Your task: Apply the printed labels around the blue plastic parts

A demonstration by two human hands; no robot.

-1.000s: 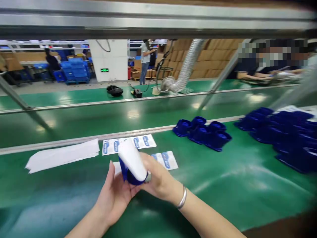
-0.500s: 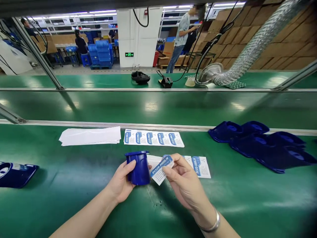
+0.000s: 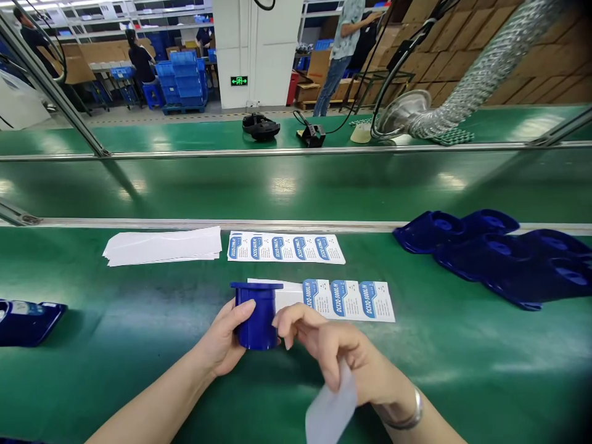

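At far left a blue part point(image 3: 30, 325) lies on the green bench point(image 3: 139, 364), with blank strips point(image 3: 164, 246) farther right. The left hand point(image 3: 226, 342) has its fingers clamped around a blue cup point(image 3: 257, 320), flange up, above the bench. Behind it lie a label sheet point(image 3: 285, 248) and a second sheet point(image 3: 356, 300), partly covered. The right hand point(image 3: 354, 351) pinches a pale slip point(image 3: 329, 407), its other fingers loosely bent beside the cup; whether they touch it, I cannot tell. At far right sit clustered blue housings point(image 3: 504, 250).

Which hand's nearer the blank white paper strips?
Left. The left hand is below and right of the blank strips in view; the right hand is farther right.
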